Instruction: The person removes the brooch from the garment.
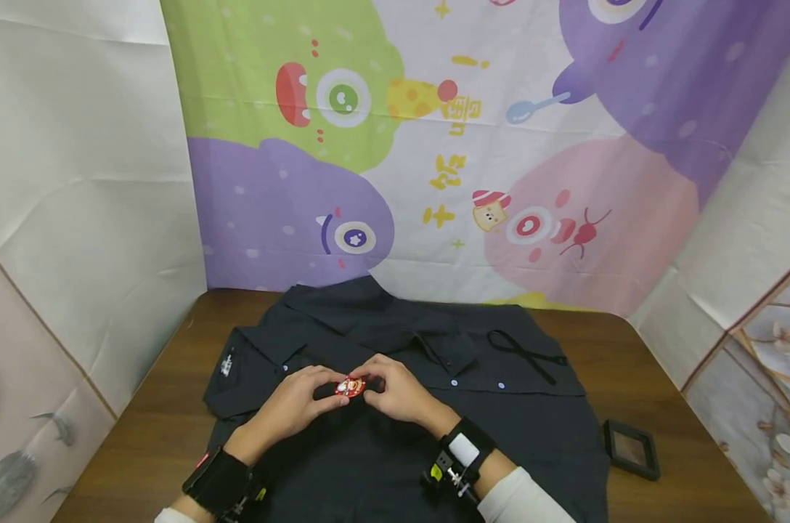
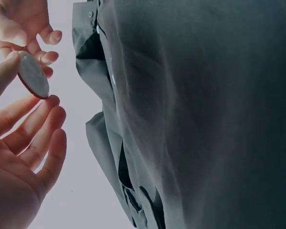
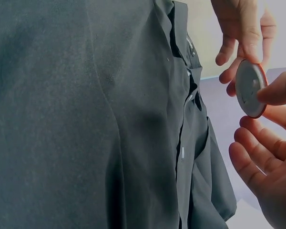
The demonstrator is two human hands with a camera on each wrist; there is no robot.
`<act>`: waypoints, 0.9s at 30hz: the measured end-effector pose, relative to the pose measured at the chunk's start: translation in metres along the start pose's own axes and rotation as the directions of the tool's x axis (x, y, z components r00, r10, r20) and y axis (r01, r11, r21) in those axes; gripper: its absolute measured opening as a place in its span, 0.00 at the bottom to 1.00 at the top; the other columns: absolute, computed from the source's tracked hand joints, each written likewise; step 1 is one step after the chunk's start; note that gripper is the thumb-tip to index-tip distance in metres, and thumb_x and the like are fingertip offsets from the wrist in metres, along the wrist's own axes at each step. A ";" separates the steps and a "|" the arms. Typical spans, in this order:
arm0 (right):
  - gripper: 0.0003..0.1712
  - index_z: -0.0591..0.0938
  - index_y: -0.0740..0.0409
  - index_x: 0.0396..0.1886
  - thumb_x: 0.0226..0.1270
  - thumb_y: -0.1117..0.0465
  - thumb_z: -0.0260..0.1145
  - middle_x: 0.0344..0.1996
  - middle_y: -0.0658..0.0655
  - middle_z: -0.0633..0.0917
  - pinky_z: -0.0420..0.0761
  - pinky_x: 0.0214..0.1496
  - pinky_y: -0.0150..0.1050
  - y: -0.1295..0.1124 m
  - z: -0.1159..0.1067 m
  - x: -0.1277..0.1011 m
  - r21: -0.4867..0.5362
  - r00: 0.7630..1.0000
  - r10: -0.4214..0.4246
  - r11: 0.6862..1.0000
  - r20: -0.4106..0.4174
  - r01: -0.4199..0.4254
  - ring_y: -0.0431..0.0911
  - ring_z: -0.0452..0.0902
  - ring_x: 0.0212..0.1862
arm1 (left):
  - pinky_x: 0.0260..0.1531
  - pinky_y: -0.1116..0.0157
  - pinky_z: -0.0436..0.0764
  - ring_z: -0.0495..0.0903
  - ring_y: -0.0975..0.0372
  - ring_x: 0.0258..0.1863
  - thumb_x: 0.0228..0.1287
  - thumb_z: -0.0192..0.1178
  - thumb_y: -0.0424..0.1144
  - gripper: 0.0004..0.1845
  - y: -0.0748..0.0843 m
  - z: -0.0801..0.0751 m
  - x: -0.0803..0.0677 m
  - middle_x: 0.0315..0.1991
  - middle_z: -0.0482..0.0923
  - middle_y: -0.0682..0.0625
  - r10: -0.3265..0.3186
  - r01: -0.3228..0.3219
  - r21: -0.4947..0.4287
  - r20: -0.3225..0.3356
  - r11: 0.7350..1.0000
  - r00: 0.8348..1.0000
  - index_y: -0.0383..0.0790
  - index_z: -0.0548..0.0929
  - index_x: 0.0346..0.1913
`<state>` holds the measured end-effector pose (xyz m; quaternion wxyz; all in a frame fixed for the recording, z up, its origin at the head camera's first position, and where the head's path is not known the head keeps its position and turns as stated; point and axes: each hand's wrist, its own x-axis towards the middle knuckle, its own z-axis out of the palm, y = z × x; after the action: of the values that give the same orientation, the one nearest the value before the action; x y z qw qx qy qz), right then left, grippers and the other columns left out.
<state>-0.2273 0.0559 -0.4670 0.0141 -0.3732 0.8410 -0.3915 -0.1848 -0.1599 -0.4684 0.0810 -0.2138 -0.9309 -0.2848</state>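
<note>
Wooden table – head view alone shows the badge face red

A shirt lies on the table, a small case right of it.

The badge's picture is too small to read. The shirt's near hem runs off the bottom edge. Its chest label is illegible.

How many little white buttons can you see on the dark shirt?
3 on the dark shirt: one button beside the left hand, two beyond the right hand. Hands or folds may hide more.
</note>
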 end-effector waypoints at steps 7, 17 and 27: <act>0.20 0.86 0.58 0.47 0.53 0.71 0.64 0.41 0.55 0.84 0.76 0.34 0.26 0.000 -0.001 -0.001 0.049 1.000 0.001 0.999 -0.018 0.000 0.50 0.80 0.41 | 0.48 0.55 0.81 0.83 0.61 0.46 0.60 0.66 0.51 0.15 -0.001 0.001 0.000 0.43 0.85 0.57 -0.013 0.012 -0.054 -0.024 0.998 1.000 0.50 0.87 0.47; 0.16 0.86 0.59 0.46 0.56 0.70 0.67 0.41 0.57 0.85 0.77 0.37 0.26 0.002 -0.002 -0.002 0.085 1.000 0.015 0.996 -0.002 -0.015 0.54 0.81 0.42 | 0.45 0.58 0.81 0.83 0.62 0.44 0.62 0.65 0.50 0.13 -0.002 0.003 0.001 0.42 0.85 0.57 -0.031 0.026 -0.168 -0.031 0.985 0.999 0.50 0.87 0.47; 0.15 0.86 0.57 0.45 0.56 0.69 0.69 0.39 0.56 0.85 0.77 0.35 0.26 0.005 0.000 -0.001 0.083 0.999 -0.003 0.997 -0.035 0.006 0.52 0.82 0.40 | 0.40 0.63 0.83 0.81 0.68 0.38 0.63 0.65 0.46 0.12 -0.003 0.004 0.002 0.39 0.86 0.55 -0.047 0.034 -0.240 -0.049 0.970 0.998 0.46 0.87 0.45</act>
<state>-0.2296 0.0590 -0.4709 0.0142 -0.3674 0.8232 -0.4325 -0.1878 -0.1592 -0.4726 0.0739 -0.1952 -0.8915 -0.4020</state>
